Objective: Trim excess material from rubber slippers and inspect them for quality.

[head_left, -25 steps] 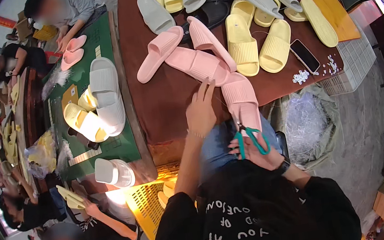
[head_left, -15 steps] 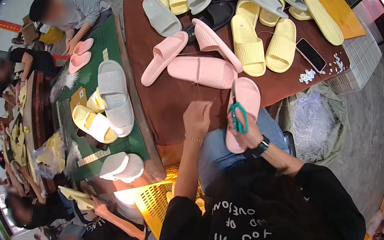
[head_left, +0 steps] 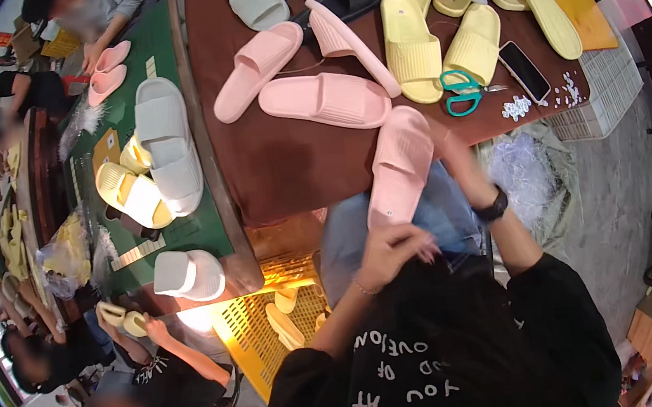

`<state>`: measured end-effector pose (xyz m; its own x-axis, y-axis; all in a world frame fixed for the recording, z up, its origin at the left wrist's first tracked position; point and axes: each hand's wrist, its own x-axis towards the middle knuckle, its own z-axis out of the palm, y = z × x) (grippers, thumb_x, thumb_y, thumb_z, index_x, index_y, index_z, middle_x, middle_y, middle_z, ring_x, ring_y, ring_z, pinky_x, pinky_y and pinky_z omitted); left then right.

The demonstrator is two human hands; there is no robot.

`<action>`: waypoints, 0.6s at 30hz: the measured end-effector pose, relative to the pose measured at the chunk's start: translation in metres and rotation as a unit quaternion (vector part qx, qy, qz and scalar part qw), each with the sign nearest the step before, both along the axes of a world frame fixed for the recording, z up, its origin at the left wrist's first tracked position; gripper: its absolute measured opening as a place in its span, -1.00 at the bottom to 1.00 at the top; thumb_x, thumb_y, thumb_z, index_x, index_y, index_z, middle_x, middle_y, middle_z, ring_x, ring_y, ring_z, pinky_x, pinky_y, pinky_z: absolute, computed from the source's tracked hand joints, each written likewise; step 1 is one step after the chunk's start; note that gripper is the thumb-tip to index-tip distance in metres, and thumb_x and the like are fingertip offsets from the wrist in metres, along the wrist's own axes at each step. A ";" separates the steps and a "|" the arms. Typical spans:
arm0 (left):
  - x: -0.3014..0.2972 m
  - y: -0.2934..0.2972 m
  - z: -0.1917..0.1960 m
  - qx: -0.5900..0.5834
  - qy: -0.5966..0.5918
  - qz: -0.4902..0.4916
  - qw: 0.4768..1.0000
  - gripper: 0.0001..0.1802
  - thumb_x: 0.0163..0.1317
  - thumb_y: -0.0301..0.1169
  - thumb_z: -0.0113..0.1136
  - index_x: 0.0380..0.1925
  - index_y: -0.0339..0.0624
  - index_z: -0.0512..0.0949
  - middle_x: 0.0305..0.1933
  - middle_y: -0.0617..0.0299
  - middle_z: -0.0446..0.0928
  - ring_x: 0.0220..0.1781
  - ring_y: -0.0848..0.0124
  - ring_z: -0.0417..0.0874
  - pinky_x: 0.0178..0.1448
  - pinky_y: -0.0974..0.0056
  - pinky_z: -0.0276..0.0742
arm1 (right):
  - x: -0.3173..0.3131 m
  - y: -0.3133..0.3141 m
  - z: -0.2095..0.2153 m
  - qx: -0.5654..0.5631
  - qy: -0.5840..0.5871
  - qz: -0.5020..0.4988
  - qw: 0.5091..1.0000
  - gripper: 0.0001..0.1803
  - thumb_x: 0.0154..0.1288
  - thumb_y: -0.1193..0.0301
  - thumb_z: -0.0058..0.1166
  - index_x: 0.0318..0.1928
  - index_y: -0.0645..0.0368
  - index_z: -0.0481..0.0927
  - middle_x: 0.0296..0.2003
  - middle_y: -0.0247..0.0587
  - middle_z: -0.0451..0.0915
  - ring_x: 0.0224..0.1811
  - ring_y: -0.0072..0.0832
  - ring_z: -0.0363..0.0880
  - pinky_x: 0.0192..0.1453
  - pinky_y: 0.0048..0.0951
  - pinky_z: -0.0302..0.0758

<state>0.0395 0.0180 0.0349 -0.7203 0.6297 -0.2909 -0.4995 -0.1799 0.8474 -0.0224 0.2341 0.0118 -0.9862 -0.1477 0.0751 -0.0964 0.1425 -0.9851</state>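
1. At far left I see other people seated along a green table (head_left: 194, 222) with white slippers (head_left: 166, 155), a yellow pair (head_left: 129, 194) and a pink pair (head_left: 106, 72); I count at least three white ones there.
2. My left hand (head_left: 395, 250) is closed around the near end of the pink slipper (head_left: 400, 166), fingers curled tight on its heel edge.
3. That slipper lies sole-up, slanting from my lap to the edge of the brown table (head_left: 286, 159).
4. My right hand (head_left: 452, 154) sits at the slipper's far side; it is blurred, so I cannot tell how far open it is.
5. To handle this well, I judge both hands should keep the slipper steady and turn it slowly for checking.
6. On the brown table I count three more pink slippers (head_left: 324, 100), about five yellow, several grey.
7. One pair of teal scissors (head_left: 460, 90) and one phone (head_left: 524, 69) lie rightmost.
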 end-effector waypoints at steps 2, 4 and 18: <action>-0.013 -0.004 -0.005 -0.029 0.021 0.127 0.991 -0.85 0.30 -0.54 0.13 -0.27 -0.46 0.61 -0.34 0.06 0.66 -0.37 0.42 0.69 -0.25 0.38 0.61 | 0.050 -0.022 -0.008 -0.114 -0.165 0.108 0.974 -0.53 0.55 0.24 -0.35 0.21 0.31 0.39 0.21 -0.05 0.42 0.28 -0.32 0.35 0.38 -0.32 0.20; -0.026 -0.013 -0.018 -0.074 0.062 0.154 0.983 -0.85 0.28 -0.56 0.16 -0.24 -0.46 0.62 -0.37 0.13 0.65 -0.36 0.44 0.67 -0.23 0.38 0.61 | 0.072 -0.028 -0.006 -0.066 -0.227 0.158 0.959 -0.62 0.52 0.26 -0.28 0.02 0.28 0.50 -0.05 -0.15 0.55 0.04 -0.35 0.49 0.18 -0.34 0.37; -0.023 -0.009 -0.108 -0.328 0.125 0.182 0.919 -0.66 0.17 -0.21 0.33 -0.48 -0.28 0.51 -0.66 0.21 0.46 -0.63 0.53 0.38 -0.52 0.34 0.29 | 0.160 0.157 -0.167 0.220 -0.085 -0.499 0.834 -0.58 0.33 0.35 0.08 0.16 0.24 0.46 0.03 0.07 0.53 0.07 -0.19 0.50 0.19 -0.26 0.40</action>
